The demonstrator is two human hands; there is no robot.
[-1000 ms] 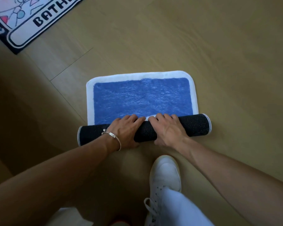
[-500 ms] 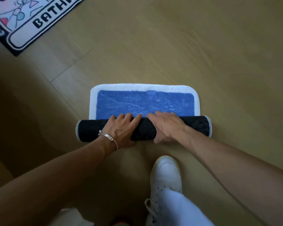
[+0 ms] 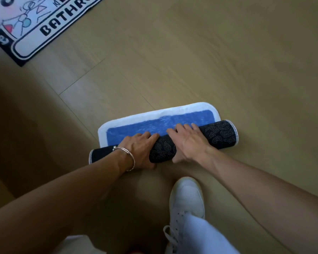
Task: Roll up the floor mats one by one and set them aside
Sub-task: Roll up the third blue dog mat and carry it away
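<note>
The blue mat (image 3: 160, 123) lies on the wooden floor (image 3: 209, 61) under both hands, most of it wound into a dark, dotted roll, with a strip of blue pile and white border flat just beyond the fingertips. The left hand (image 3: 139, 149) curls over the roll, fingers wrapped across its top and thumb at the near side. Just beside it, the right hand (image 3: 189, 143) presses down with fingers laid nearly straight, tips reaching the pile. A bracelet (image 3: 129, 160) circles the left wrist. A white shoe (image 3: 186, 197) stands near, behind the right hand. A bathroom mat (image 3: 31, 28) lies well apart, beyond the left hand.
</note>
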